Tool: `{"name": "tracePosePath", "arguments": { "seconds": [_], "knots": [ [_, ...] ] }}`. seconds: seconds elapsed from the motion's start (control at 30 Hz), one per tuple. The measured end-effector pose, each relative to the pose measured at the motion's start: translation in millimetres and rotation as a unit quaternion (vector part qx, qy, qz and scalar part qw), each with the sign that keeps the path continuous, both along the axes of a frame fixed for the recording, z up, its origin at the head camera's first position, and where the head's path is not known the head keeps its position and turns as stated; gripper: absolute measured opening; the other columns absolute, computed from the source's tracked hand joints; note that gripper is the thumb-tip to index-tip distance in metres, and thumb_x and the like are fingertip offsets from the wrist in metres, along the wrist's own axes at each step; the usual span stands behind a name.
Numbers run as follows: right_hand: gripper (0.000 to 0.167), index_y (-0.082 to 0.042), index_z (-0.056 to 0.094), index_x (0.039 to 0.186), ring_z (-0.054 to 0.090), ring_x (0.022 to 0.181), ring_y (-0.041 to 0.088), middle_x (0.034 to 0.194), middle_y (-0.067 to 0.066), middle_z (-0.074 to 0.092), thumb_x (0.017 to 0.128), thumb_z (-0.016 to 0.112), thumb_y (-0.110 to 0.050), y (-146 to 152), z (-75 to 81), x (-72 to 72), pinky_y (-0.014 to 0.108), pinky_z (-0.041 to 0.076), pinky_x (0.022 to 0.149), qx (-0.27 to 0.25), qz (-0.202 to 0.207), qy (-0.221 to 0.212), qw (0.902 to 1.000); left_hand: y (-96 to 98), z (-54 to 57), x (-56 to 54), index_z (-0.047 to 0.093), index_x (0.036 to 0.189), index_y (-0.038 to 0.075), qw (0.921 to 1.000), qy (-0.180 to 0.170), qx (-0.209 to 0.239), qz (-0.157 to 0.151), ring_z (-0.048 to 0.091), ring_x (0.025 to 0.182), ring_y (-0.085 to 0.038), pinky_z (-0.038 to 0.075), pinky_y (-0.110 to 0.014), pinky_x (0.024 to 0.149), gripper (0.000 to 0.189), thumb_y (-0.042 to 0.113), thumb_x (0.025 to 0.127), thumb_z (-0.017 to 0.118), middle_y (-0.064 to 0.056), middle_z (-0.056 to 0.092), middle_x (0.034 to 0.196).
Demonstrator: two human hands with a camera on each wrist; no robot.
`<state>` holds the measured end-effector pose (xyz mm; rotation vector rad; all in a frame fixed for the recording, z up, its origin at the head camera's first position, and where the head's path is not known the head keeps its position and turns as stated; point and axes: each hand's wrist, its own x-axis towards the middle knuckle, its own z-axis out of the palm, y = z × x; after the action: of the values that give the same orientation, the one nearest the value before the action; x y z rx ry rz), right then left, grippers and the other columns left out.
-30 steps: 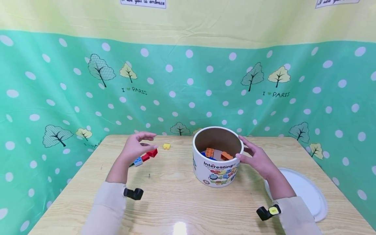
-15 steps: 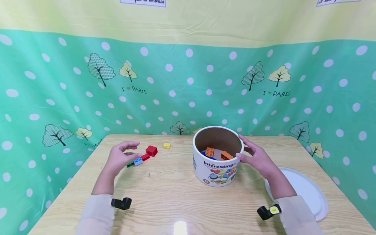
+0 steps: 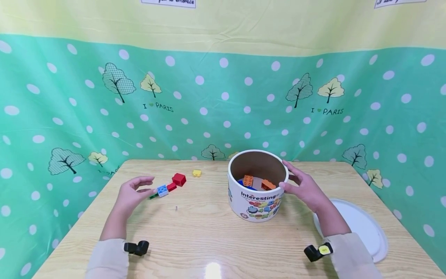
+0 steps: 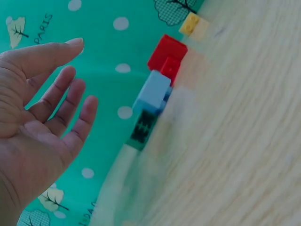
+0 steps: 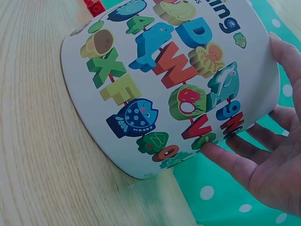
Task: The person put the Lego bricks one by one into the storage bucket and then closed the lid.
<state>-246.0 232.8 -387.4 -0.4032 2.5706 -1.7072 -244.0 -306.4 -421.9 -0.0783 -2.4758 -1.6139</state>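
Note:
My left hand [image 3: 129,195] hovers at the left of the table, fingers loosely bent and holding nothing. Beside its fingertips in the head view lies a row of toy bricks: a dark green brick [image 3: 154,196], a light blue brick [image 3: 162,190], a small red brick [image 3: 171,186] and a bigger red brick [image 3: 179,179]. The left wrist view shows the palm [image 4: 37,136] apart from them. My right hand [image 3: 306,190] touches the side of a white round bucket [image 3: 256,207] with spread fingers [image 5: 230,162]. Orange bricks [image 3: 268,185] and blue pieces lie inside it.
A yellow brick [image 3: 196,173] lies near the table's back edge. The white lid [image 3: 362,228] rests flat at the right, partly beneath my right forearm. A green and yellow printed curtain [image 3: 223,97] hangs behind the wooden table [image 3: 195,240].
My left hand has moved left and lower, away from over the red bricks to beside the green and light blue ones. The right hand and the bucket have stayed in place.

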Motion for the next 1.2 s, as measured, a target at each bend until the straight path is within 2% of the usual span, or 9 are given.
{"name": "tracePosePath", "arguments": {
  "seconds": [0.2, 0.3, 0.4, 0.53, 0.73, 0.87, 1.07, 1.13, 1.2],
  "knots": [
    [0.081, -0.025, 0.023, 0.156, 0.026, 0.139, 0.045, 0.159, 0.016, 0.021, 0.091, 0.071, -0.03, 0, 2.6, 3.3, 0.057, 0.044, 0.098, 0.001, -0.001, -0.003, 1.0, -11.0, -8.9, 0.0, 0.052, 0.137, -0.001, 0.9995, -0.033, -0.003, -0.003, 0.051, 0.121, -0.04, 0.052, -0.018, 0.084, 0.062, 0.016, 0.084, 0.078, -0.024, 0.048, 0.137],
    [0.081, -0.026, 0.023, 0.156, 0.026, 0.139, 0.045, 0.159, 0.016, 0.02, 0.091, 0.071, -0.029, 0, 3.3, 4.1, 0.058, 0.044, 0.098, 0.0, 0.0, -0.001, 1.0, -16.7, -14.2, -1.5, 0.052, 0.138, 0.0, 0.9985, -0.052, -0.017, -0.004, 0.052, 0.121, -0.042, 0.052, -0.019, 0.084, 0.065, 0.02, 0.083, 0.08, -0.024, 0.049, 0.137],
    [0.081, -0.026, 0.023, 0.156, 0.026, 0.139, 0.045, 0.159, 0.016, 0.021, 0.091, 0.071, -0.029, 0, 2.9, 4.0, 0.058, 0.044, 0.098, -0.002, 0.001, 0.001, 1.0, -21.3, -19.1, -3.0, 0.054, 0.138, 0.004, 0.9966, -0.073, -0.039, -0.003, 0.052, 0.121, -0.04, 0.05, -0.028, 0.091, 0.066, 0.024, 0.081, 0.081, -0.023, 0.05, 0.136],
    [0.08, -0.026, 0.024, 0.156, 0.027, 0.139, 0.044, 0.158, 0.016, 0.022, 0.091, 0.07, -0.028, 0, 1.3, 2.9, 0.056, 0.046, 0.097, -0.01, 0.005, 0.003, 0.9999, -25.7, -23.7, -4.8, 0.055, 0.138, 0.007, 0.9942, -0.094, -0.053, 0.001, 0.05, 0.123, -0.039, 0.044, -0.047, 0.102, 0.066, 0.024, 0.08, 0.082, -0.023, 0.05, 0.137],
    [0.079, -0.024, 0.025, 0.156, 0.029, 0.138, 0.044, 0.157, 0.017, 0.025, 0.091, 0.07, -0.027, 0, 0.6, 2.4, 0.053, 0.048, 0.096, -0.016, 0.007, 0.005, 0.9998, -29.4, -26.9, -8.0, 0.052, 0.14, 0.008, 0.9925, -0.113, -0.046, -0.006, 0.048, 0.126, -0.04, 0.036, -0.055, 0.106, 0.07, 0.02, 0.078, 0.082, -0.024, 0.05, 0.139],
    [0.08, -0.024, 0.024, 0.156, 0.028, 0.139, 0.044, 0.157, 0.017, 0.024, 0.091, 0.07, -0.027, 0, 1.3, 2.8, 0.053, 0.047, 0.096, -0.015, 0.006, 0.004, 0.9999, -31.0, -29.6, -12.3, 0.055, 0.138, 0.008, 0.9917, -0.115, -0.057, -0.006, 0.049, 0.124, -0.038, 0.036, -0.054, 0.106, 0.067, 0.017, 0.078, 0.082, -0.023, 0.055, 0.134],
    [0.08, -0.023, 0.024, 0.156, 0.029, 0.139, 0.044, 0.157, 0.017, 0.024, 0.091, 0.071, -0.026, 0, 1.2, 2.5, 0.052, 0.048, 0.095, -0.017, 0.008, 0.005, 0.9998, -33.3, -35.7, -18.2, 0.062, 0.131, 0.009, 0.989, -0.109, -0.1, 0.004, 0.056, 0.113, -0.029, 0.047, -0.031, 0.092, 0.057, 0.02, 0.079, 0.083, -0.016, 0.062, 0.126],
    [0.079, -0.024, 0.025, 0.156, 0.029, 0.138, 0.044, 0.157, 0.017, 0.024, 0.091, 0.071, -0.026, 0, 0.9, 2.4, 0.052, 0.048, 0.095, -0.017, 0.008, 0.006, 0.9998, -33.3, -37.2, -19.3, 0.064, 0.129, 0.008, 0.9888, -0.103, -0.108, 0.006, 0.057, 0.112, -0.029, 0.047, -0.031, 0.091, 0.054, 0.02, 0.079, 0.082, -0.016, 0.063, 0.124],
    [0.079, -0.024, 0.025, 0.156, 0.029, 0.138, 0.044, 0.157, 0.017, 0.024, 0.091, 0.07, -0.026, 0, 0.5, 2.2, 0.052, 0.048, 0.095, -0.017, 0.008, 0.007, 0.9998, -32.8, -38.0, -19.8, 0.065, 0.127, 0.006, 0.989, -0.098, -0.111, 0.006, 0.057, 0.112, -0.032, 0.046, -0.038, 0.094, 0.051, 0.019, 0.08, 0.081, -0.018, 0.064, 0.123]
  ]
}}
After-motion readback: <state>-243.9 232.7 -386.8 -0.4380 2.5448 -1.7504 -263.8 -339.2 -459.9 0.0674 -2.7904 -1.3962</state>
